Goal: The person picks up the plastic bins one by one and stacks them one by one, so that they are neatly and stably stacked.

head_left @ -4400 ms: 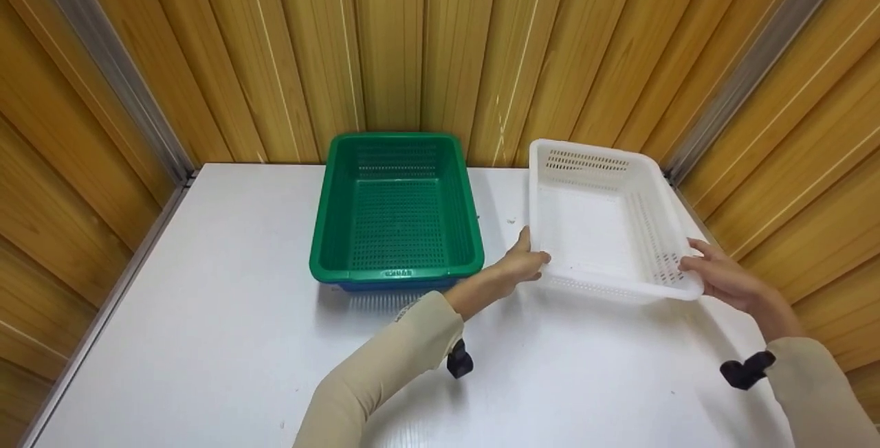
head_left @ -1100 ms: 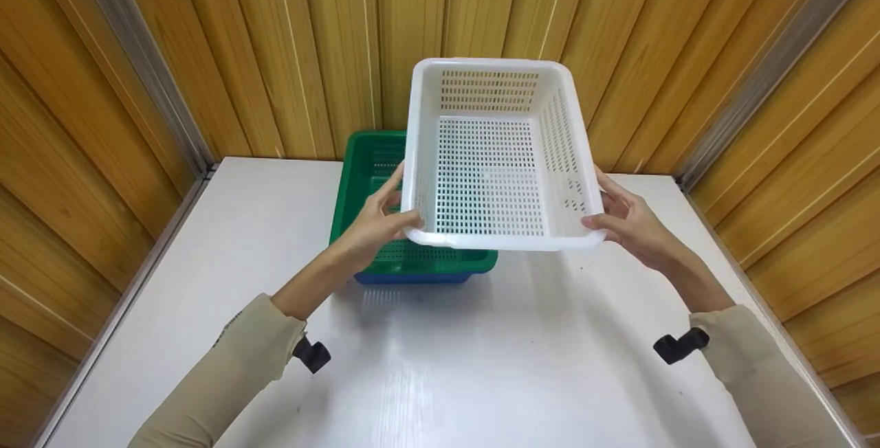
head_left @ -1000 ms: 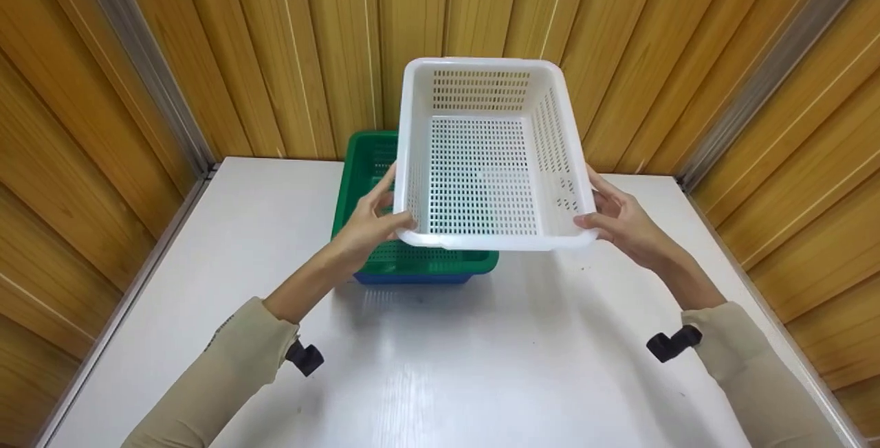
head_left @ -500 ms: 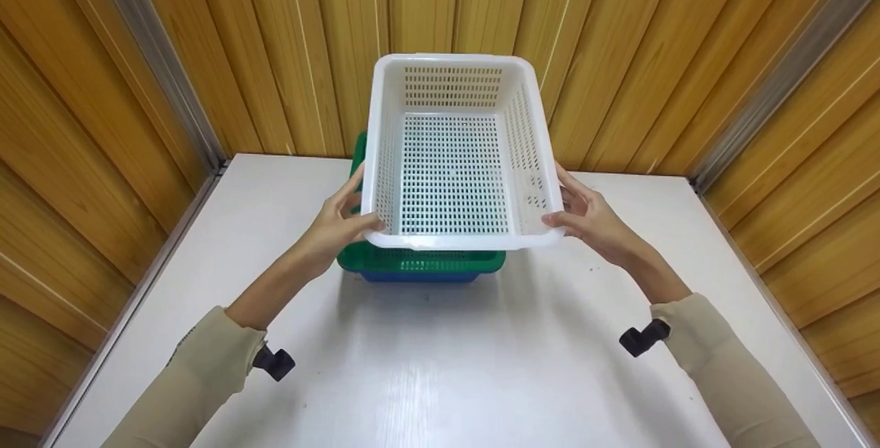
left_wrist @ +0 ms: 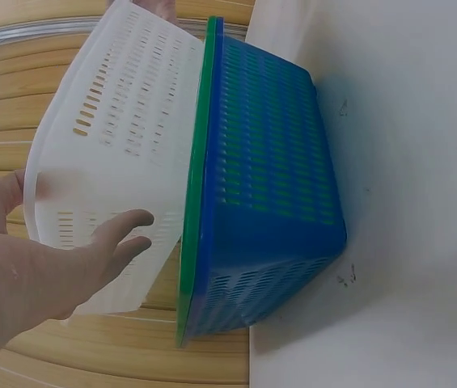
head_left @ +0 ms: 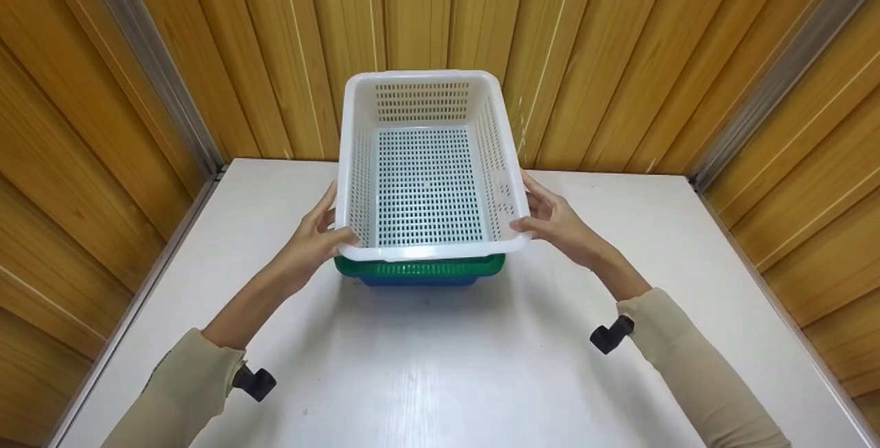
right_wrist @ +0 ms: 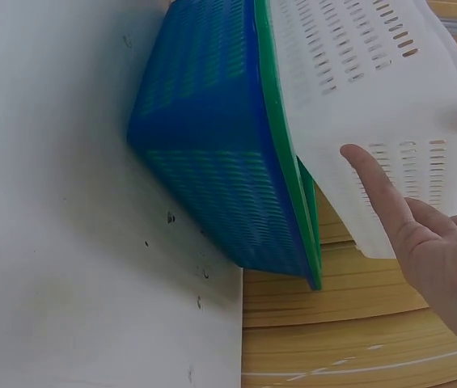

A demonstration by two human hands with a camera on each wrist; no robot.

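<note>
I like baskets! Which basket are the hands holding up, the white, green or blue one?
The white basket. The left hand and right hand grip its sides, tilted over the green basket, which sits nested in the blue basket on the table.

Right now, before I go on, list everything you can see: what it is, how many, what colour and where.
white basket: 1, white, perforated, held tilted above the stacked baskets, its far end dipping into the green one.
green basket: 1, green, nested in the blue basket at the back middle of the table.
blue basket: 1, blue, standing on the table under the green one.
table: 1, white, with a few small dark specks.
wall panels: wooden, yellow-brown, round three sides, with grey metal corner strips.
wrist cameras: 2, black, one on each beige sleeve.
left hand: 1, grips the white basket's left rim.
right hand: 1, grips its right rim.
</note>
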